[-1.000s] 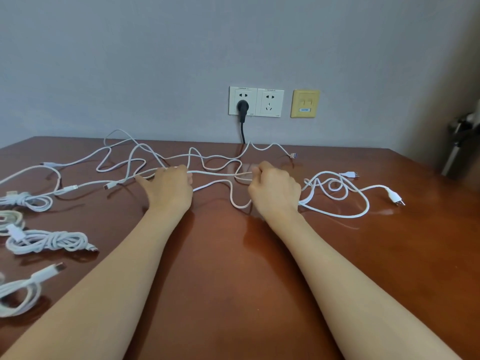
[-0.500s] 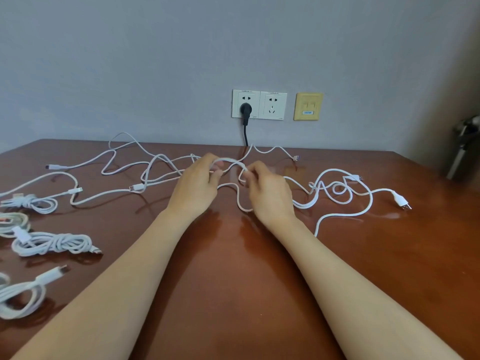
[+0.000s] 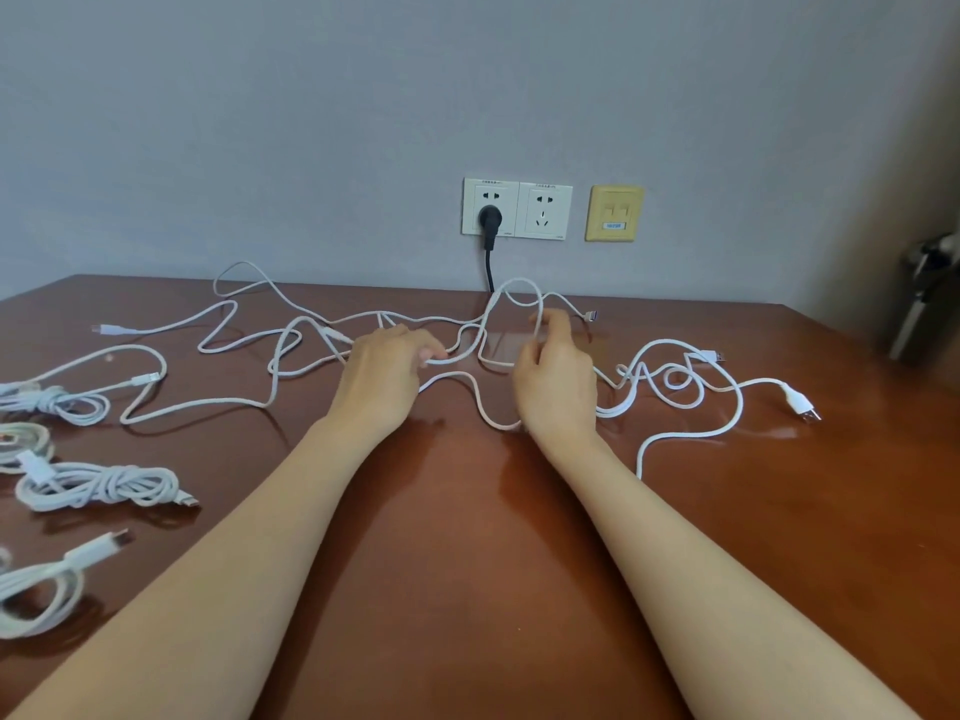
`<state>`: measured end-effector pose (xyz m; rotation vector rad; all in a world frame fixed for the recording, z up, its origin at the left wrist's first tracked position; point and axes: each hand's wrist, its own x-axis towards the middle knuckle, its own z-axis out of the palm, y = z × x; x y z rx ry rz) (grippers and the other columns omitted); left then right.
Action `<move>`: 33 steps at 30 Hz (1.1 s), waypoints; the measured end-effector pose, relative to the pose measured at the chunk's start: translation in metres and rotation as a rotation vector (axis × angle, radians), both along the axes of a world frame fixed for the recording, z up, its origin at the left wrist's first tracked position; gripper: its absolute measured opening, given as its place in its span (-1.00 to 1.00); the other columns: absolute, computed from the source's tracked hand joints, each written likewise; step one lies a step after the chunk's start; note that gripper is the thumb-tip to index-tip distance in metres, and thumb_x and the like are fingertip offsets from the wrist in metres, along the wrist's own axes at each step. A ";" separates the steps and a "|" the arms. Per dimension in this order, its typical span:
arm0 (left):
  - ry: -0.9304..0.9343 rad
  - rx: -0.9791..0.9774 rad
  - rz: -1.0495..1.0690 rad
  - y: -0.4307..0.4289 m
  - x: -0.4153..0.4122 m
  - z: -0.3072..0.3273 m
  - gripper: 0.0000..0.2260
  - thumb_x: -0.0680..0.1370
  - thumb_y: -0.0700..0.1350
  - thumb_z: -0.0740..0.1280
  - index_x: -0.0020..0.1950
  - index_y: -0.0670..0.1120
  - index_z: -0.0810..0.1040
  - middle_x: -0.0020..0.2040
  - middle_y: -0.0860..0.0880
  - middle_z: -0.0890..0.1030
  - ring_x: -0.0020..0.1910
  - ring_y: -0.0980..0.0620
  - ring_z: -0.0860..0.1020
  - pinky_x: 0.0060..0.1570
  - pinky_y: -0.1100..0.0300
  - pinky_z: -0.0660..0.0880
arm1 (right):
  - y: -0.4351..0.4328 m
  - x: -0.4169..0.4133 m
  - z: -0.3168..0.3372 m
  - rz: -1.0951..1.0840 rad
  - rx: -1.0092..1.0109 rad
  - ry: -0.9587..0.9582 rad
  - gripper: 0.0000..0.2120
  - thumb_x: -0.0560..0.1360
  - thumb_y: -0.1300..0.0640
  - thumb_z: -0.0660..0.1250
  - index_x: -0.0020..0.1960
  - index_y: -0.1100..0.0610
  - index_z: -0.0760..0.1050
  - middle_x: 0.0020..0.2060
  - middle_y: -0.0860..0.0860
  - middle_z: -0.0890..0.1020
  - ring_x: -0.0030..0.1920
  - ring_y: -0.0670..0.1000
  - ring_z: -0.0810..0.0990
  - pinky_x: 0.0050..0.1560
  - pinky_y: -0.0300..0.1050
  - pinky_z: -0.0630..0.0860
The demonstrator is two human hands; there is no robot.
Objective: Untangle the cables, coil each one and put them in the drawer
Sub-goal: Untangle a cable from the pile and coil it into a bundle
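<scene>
The worktop [image 3: 467, 537] stretches wide in front of me, and the tangle of white cables [image 3: 274, 381] lies across its far half, its long axis running left to right, from near the left edge to well past my right hand. The drawer is not in view. At my near left sit coiled bundles [image 3: 98, 485], apart from the mess.

Both my hands are in the middle of the tangle, close together but not touching. My left hand [image 3: 382, 379] lies low over the worktop, fingers curled, pinching a strand at its fingertips. My right hand [image 3: 556, 381] is raised, thumb and fingers closed on a loop [image 3: 519, 281] that arches up and away from me toward the wall.

What matters next, I think, is the short run of cable [image 3: 467, 357] between my two hands: it lies crosswise. The big free plug [image 3: 800, 405] lies well out to the right, so my right hand is the nearer one to draw that end back through the loop.
</scene>
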<state>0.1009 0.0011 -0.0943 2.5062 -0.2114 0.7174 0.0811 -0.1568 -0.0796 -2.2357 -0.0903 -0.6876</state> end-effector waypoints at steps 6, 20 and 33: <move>-0.102 -0.555 -0.189 -0.019 -0.006 0.023 -0.73 0.66 -0.13 0.05 0.04 -0.09 0.55 -0.30 0.10 0.39 -0.26 0.11 0.39 -0.29 0.47 0.29 | -0.008 0.006 0.000 -0.030 0.061 0.162 -0.70 0.61 0.16 0.02 0.27 0.22 0.34 0.08 0.30 0.56 0.10 0.32 0.49 0.00 0.03 0.37; 0.253 -1.528 -0.635 -0.006 -0.021 0.042 -0.72 0.65 -0.02 0.03 -0.15 -0.04 0.44 -0.14 0.00 0.70 -0.12 0.08 0.67 0.09 0.14 0.48 | 0.001 -0.005 0.002 0.226 -0.480 0.189 -0.50 0.43 0.35 0.16 0.34 0.08 0.39 0.20 0.13 0.49 0.19 0.19 0.45 0.01 -0.07 0.36; 0.339 -1.434 -0.440 -0.006 -0.019 0.038 -0.76 0.65 -0.01 0.05 -0.02 0.01 0.50 -0.17 -0.02 0.63 -0.60 0.18 0.29 -0.60 0.39 0.16 | 0.000 -0.008 0.006 0.398 -0.675 0.184 -0.67 0.61 0.05 0.11 0.35 0.08 0.25 -0.02 0.17 0.57 0.02 0.21 0.49 -0.15 -0.02 0.31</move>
